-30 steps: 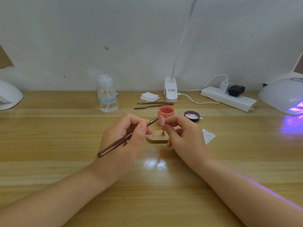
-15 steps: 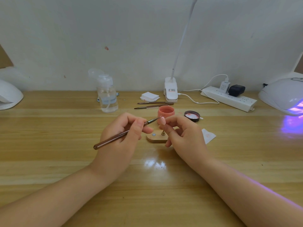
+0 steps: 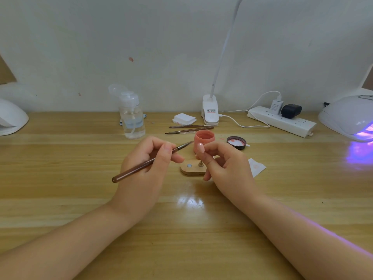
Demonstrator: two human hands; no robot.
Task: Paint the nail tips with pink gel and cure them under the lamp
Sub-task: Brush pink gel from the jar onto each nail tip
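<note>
My left hand (image 3: 147,168) grips a brown brush (image 3: 141,165); its bristle tip points right, a little short of the nail tip (image 3: 200,147). That pale pink nail tip is pinched upright in the fingers of my right hand (image 3: 224,166). Just behind stands the open pink gel jar (image 3: 204,138). Below my fingers lies a small wooden stand (image 3: 190,169) with a brass post. The curing lamp (image 3: 349,116) at the far right glows violet.
The jar's dark lid (image 3: 236,142) lies right of the jar, a white wipe (image 3: 256,167) beside my right hand. Two spare brushes (image 3: 187,130), a clear pump bottle (image 3: 132,120), white pads (image 3: 184,119), a clip lamp (image 3: 210,110) and a power strip (image 3: 282,121) line the back. Another white lamp (image 3: 11,117) sits far left.
The brush tip has drawn back to the left, away from the nail tip it was touching. My right hand has stayed in place with the nail tip.
</note>
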